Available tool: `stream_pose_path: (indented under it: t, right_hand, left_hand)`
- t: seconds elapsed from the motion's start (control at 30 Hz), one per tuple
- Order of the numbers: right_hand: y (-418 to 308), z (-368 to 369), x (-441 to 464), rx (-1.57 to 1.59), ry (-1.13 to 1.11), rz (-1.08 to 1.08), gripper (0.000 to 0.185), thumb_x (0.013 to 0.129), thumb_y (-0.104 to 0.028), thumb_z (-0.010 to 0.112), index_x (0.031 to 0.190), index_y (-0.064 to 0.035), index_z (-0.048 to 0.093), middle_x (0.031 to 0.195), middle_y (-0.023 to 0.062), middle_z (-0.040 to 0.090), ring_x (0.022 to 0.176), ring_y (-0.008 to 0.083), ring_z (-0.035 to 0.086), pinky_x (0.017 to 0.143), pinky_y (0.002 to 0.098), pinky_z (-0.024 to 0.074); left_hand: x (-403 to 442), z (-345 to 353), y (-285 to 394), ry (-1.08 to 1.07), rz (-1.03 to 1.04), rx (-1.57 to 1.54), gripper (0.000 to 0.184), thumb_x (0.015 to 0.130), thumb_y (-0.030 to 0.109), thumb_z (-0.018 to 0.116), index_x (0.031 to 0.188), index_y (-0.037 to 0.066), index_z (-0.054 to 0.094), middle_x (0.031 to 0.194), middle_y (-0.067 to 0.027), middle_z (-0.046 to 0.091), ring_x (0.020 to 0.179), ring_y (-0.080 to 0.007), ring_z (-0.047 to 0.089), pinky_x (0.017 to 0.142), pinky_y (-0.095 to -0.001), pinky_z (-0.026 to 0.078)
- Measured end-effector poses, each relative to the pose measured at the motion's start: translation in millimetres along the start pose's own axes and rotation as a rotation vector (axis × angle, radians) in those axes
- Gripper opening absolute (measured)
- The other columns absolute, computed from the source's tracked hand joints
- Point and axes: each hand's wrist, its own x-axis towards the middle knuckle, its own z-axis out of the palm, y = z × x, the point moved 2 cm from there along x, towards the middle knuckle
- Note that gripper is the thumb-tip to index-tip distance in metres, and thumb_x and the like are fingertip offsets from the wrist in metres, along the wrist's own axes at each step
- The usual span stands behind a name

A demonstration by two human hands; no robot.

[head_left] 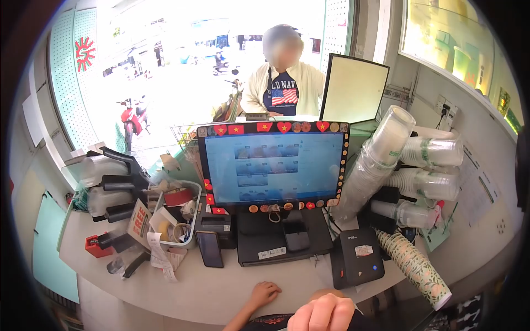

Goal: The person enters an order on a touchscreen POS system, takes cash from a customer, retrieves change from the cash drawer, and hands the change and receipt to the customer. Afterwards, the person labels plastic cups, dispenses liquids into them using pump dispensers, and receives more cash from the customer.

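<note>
My left hand (266, 293) rests on the pale counter (204, 295), fingers lying loosely on its surface and holding nothing visible. My right hand (324, 314) is raised close to the camera at the bottom edge, its fingers curled closed; whatever is inside, if anything, is hidden. Beyond the hands sits a black cash drawer (284, 243) with a dark phone-like device (296, 230) on top. Behind it stands a monitor (273, 171) edged with stickers, showing a grid of pictures. A black printer (358, 259) is on the right.
A smartphone (210, 249) leans against a small black device (217, 229). To the left are a white basket (192, 238), receipts (163, 259) and a tape dispenser (98, 246). Stacked plastic cups (364, 165) and patterned paper cups (414, 265) crowd the right. A helmeted person (284, 83) stands across the counter.
</note>
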Motion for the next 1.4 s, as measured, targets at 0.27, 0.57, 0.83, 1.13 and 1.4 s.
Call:
stream_pose_path:
  t: [0.27,0.57,0.83,1.13,1.4]
  right_hand:
    - [2.0,13.9,10.8,-0.176,0.128,-0.080,0.025,0.079,-0.004,0.062,0.062,-0.0050,0.044,0.075,0.0132,0.045,0.068,0.0259,0.051,0.060,0.0309,0.0476]
    - [1.5,19.9,3.5,-0.174,0.211,-0.146,0.024,0.083,-0.009,0.058,0.065,-0.0055,0.044,0.076,0.0129,0.046,0.068,0.0255,0.051,0.064,0.0309,0.0458]
    - [5.3,24.4,5.3,-0.172,0.236,-0.149,0.024,0.082,-0.006,0.059,0.064,-0.0068,0.043,0.075,0.0124,0.047,0.065,0.0230,0.049,0.060,0.0298,0.0444]
    - [5.9,13.2,-2.5,0.023,0.120,-0.048,0.025,0.074,0.005,0.064,0.058,-0.0048,0.047,0.065,0.0090,0.047,0.047,0.0151,0.039,0.039,0.0239,0.0333]
    - [4.3,2.2,4.0,0.116,-0.105,0.065,0.025,0.068,0.001,0.073,0.059,-0.0057,0.049,0.067,0.0082,0.050,0.054,0.0191,0.044,0.051,0.0277,0.0402]
  left_hand:
    - [-2.0,3.4,-3.1,0.016,0.009,-0.022,0.011,0.073,0.017,0.059,0.083,0.019,0.065,0.086,0.0031,0.061,0.085,-0.0180,0.057,0.073,-0.0341,0.043]
    - [-0.2,3.9,-3.4,0.001,-0.002,0.003,0.010,0.073,0.016,0.059,0.081,0.019,0.065,0.084,0.0034,0.060,0.084,-0.0179,0.057,0.074,-0.0346,0.043]
    - [-2.8,4.7,-2.8,-0.027,-0.021,0.021,0.010,0.073,0.016,0.059,0.081,0.018,0.065,0.084,0.0028,0.060,0.083,-0.0188,0.057,0.072,-0.0347,0.042]
    - [-4.8,9.1,-6.8,0.017,-0.009,0.018,0.012,0.072,0.015,0.059,0.082,0.019,0.065,0.083,0.0025,0.060,0.083,-0.0194,0.056,0.072,-0.0351,0.042]
    - [-2.1,-1.1,1.4,0.019,-0.007,-0.021,0.011,0.074,0.014,0.058,0.081,0.018,0.065,0.085,0.0007,0.059,0.084,-0.0206,0.056,0.074,-0.0357,0.042]
